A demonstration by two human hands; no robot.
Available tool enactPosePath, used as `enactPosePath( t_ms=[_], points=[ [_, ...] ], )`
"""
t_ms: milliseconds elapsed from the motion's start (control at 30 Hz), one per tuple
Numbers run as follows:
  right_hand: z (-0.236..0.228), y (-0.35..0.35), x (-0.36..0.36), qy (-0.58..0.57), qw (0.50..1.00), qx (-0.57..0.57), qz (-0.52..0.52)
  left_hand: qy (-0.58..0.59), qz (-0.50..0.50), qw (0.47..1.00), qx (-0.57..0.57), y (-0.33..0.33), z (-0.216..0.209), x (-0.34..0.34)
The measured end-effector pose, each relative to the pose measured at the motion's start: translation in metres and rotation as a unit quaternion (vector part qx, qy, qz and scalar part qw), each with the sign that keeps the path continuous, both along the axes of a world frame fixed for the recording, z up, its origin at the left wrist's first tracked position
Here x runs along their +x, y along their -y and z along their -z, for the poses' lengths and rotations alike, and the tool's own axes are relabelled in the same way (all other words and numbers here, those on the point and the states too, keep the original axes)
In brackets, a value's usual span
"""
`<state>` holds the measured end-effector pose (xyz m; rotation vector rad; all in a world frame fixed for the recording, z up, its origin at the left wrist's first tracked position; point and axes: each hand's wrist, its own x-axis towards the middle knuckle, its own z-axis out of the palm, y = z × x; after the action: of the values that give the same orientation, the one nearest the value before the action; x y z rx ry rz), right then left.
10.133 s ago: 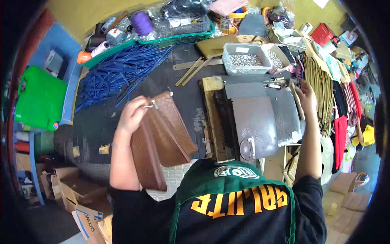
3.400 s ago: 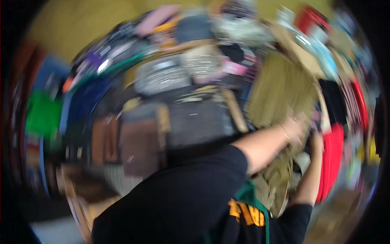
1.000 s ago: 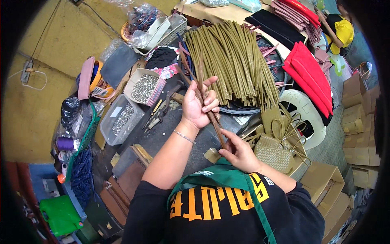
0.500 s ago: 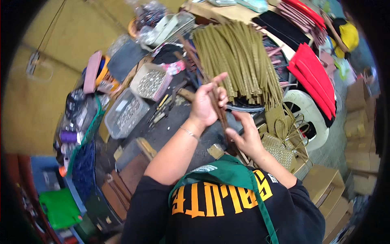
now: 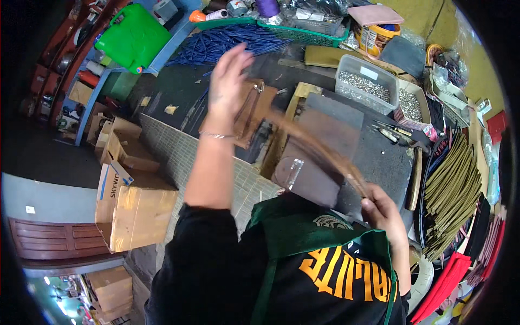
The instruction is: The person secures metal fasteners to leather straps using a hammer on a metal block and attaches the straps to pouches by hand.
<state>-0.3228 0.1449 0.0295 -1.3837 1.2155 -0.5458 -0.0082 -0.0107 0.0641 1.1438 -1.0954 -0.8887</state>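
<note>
My left hand (image 5: 230, 81) is raised over the left part of the dark work table (image 5: 398, 162), empty, its fingers stretched and a little blurred. At the right, the closed fingers of my right hand (image 5: 383, 214) grip one end of a bundle of long brown strips (image 5: 319, 147). The strips slant up to the left above a grey-brown board (image 5: 330, 120), their far ends smeared by motion. Close to my left wrist lies a flat brown piece (image 5: 260, 105) with a thin dark brown strap on it.
Blue strips (image 5: 222, 46) lie at the far left. Clear tub (image 5: 368, 81) and smaller box (image 5: 414, 105) hold metal bits. A hammer (image 5: 416, 179) and hand tools (image 5: 391, 131) lie near olive strips (image 5: 455, 184). Cardboard boxes (image 5: 141, 214) stand left, beside a green jerrycan (image 5: 130, 40).
The view has swung left along the table. My left hand has let go of the brown strips and lifted away to the left; my right hand now holds them at one end.
</note>
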Motion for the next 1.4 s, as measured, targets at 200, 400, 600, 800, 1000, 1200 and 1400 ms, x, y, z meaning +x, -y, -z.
enactPosePath(
  t_ms=[200, 400, 600, 800, 1000, 1200, 1400],
  points=[
    [-0.007, 0.014, 0.057, -0.123, 0.992, -0.015, -0.022, 0.530, -0.070, 0.817, 0.216, 0.007, 0.124, 0.140],
    [-0.013, 0.039, 0.110, -0.073, 0.989, -0.130, 0.016, 0.469, -0.051, 0.866, 0.165, 0.018, 0.108, 0.143],
    [-0.010, 0.063, 0.156, 0.047, 0.979, -0.175, 0.096, 0.232, 0.101, 0.958, 0.132, 0.023, 0.081, 0.137],
    [0.002, 0.064, 0.187, 0.189, 0.968, -0.073, 0.147, -0.170, 0.260, 0.945, 0.107, 0.021, 0.077, 0.137],
    [0.001, 0.108, 0.218, 0.271, 0.922, -0.122, 0.249, 0.017, 0.161, 0.975, 0.154, 0.024, 0.100, 0.170],
    [0.040, 0.156, 0.222, 0.014, 0.946, -0.220, 0.237, 0.570, -0.063, 0.819, -0.025, 0.008, 0.107, 0.172],
    [0.008, 0.130, 0.230, 0.240, 0.955, -0.042, 0.167, -0.034, 0.289, 0.944, 0.158, 0.001, 0.052, 0.079]
  ],
)
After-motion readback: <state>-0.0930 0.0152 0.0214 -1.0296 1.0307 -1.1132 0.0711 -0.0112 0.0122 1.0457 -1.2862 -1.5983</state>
